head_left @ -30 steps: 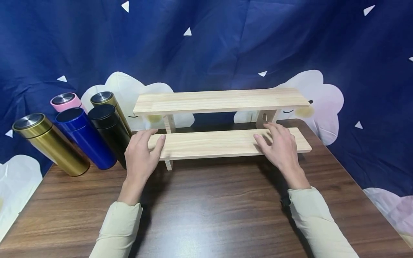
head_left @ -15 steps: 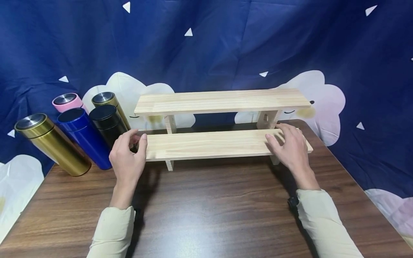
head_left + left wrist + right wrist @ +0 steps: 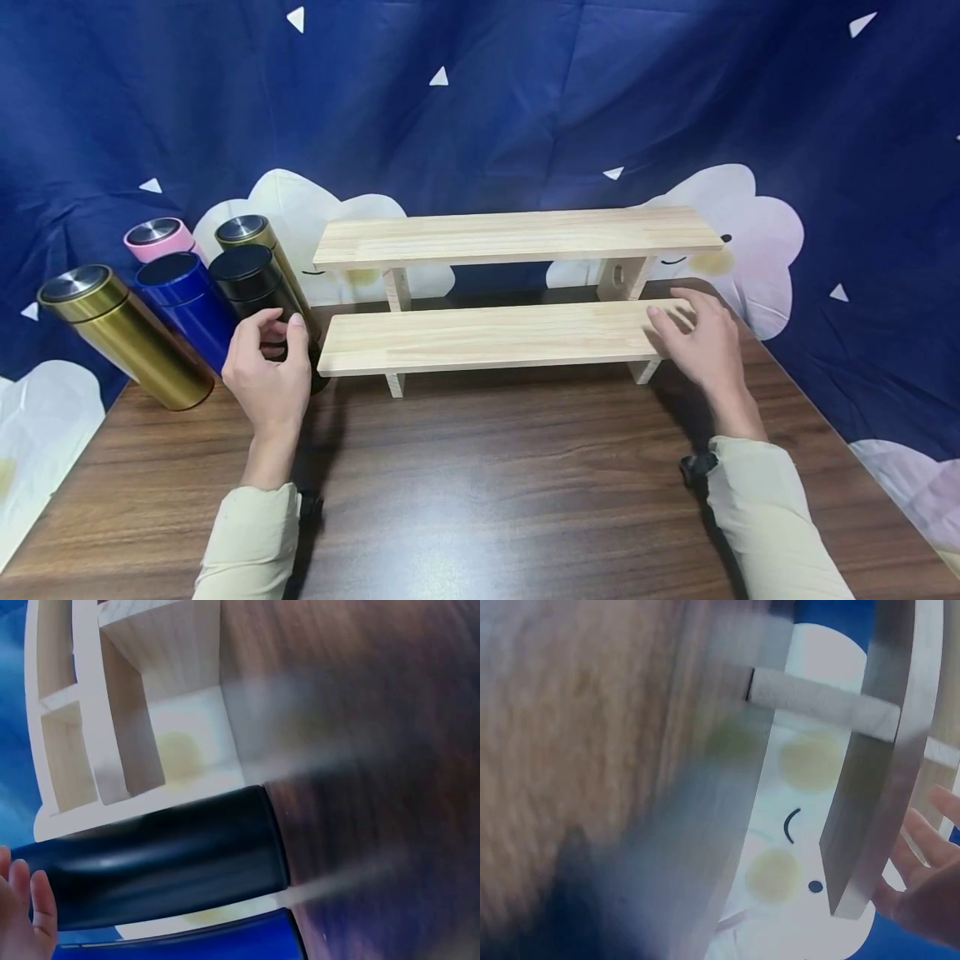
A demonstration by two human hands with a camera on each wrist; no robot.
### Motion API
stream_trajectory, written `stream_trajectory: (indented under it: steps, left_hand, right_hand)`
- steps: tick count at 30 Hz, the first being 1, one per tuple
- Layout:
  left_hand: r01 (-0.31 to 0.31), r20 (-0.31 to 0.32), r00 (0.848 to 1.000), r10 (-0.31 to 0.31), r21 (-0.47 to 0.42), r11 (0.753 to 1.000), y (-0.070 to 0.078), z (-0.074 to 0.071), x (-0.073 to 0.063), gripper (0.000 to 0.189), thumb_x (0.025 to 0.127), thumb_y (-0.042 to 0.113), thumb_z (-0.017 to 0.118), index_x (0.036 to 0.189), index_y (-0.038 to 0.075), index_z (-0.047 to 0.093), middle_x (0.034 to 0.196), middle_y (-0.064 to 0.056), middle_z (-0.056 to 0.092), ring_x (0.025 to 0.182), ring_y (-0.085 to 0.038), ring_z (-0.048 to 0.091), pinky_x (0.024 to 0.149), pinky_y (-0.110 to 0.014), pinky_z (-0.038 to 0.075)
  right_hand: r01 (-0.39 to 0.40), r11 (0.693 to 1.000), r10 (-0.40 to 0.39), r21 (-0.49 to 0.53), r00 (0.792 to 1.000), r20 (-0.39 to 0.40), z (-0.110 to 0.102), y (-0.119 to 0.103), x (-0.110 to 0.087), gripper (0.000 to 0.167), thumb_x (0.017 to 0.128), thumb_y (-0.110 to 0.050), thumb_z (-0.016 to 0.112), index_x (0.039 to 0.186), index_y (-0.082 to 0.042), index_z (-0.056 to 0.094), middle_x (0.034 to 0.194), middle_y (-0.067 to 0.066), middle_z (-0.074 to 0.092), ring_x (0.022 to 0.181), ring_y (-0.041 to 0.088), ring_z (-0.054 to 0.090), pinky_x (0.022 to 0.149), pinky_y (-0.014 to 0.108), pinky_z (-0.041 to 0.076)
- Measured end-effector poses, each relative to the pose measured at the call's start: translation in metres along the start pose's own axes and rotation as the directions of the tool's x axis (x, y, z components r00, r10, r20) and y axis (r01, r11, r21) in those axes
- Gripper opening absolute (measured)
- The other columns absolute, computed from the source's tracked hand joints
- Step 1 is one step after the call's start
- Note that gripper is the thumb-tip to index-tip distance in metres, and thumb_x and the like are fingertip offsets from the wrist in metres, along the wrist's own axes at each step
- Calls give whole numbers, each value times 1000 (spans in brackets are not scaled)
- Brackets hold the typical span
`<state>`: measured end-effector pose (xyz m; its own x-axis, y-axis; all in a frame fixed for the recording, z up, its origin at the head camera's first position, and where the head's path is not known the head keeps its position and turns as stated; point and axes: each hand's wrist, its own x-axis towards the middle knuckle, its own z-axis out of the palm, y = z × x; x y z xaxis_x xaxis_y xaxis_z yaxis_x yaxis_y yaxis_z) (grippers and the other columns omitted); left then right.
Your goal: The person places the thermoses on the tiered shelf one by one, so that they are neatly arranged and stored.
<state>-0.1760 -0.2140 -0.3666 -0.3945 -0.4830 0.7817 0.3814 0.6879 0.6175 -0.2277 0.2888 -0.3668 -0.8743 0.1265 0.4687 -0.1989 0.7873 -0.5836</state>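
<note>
A two-tier wooden shelf (image 3: 480, 337) stands on the table with pale boards and short legs. My left hand (image 3: 268, 367) is off the shelf's left end, in front of a black bottle (image 3: 247, 275) that it partly hides. In the left wrist view, fingertips (image 3: 43, 904) show beside the black bottle (image 3: 165, 859); I cannot tell whether they touch it. Over the right end of the lower board is my right hand (image 3: 701, 346), thumb and fingers apart, holding nothing. The right wrist view shows that hand (image 3: 930, 877) beside the board's edge (image 3: 907, 735).
Around the black bottle stand a blue bottle (image 3: 187, 304), a gold bottle (image 3: 127, 337), a pink-topped bottle (image 3: 161, 237) and another gold bottle (image 3: 255, 229). Behind hangs a dark blue cloth (image 3: 510, 108) with white cloud shapes. The brown wooden table (image 3: 487, 475) extends in front.
My left hand has moved left from the lower board to the black bottle. My right hand has slid right along the lower board toward its end. The shelf has stayed put.
</note>
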Motion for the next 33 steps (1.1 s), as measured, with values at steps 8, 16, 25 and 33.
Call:
stream_trajectory:
  steps: [8, 16, 25, 33]
  left_hand:
    - [58, -56, 997, -57, 32, 998, -8, -4, 1, 25, 88, 17, 75, 101, -3, 71, 95, -18, 66, 90, -25, 60, 75, -17, 42]
    - [167, -100, 982, -163, 38, 985, -14, -4, 3, 41, 83, 17, 81, 115, -4, 65, 111, -15, 58, 102, -18, 56, 80, -20, 46]
    - [274, -8, 962, -274, 25, 961, -21, -9, 6, 62, 81, 34, 83, 135, 17, 58, 125, -3, 59, 109, -13, 59, 85, -22, 48]
    - [382, 48, 924, -381, -28, 924, -25, -11, 7, 66, 80, 32, 85, 138, 18, 56, 125, 0, 62, 112, -14, 60, 90, -28, 51]
  right_hand:
    - [-183, 977, 176, 111, 982, 69, -16, 15, 2, 63, 99, -38, 62, 144, 3, 51, 144, 31, 50, 132, 50, 48, 108, 57, 36]
    - [-267, 947, 250, 181, 962, 111, -24, 32, -2, 62, 98, -38, 62, 142, 6, 52, 139, 30, 55, 112, 14, 60, 85, 14, 42]
    - [-325, 917, 291, 232, 942, 169, -33, 48, -6, 67, 98, -39, 64, 144, 7, 49, 123, 6, 60, 92, -7, 49, 74, 9, 42]
    - [-386, 869, 320, 309, 915, 245, -38, 58, -11, 63, 100, -35, 62, 143, 8, 46, 119, -5, 56, 85, -11, 58, 73, 11, 51]
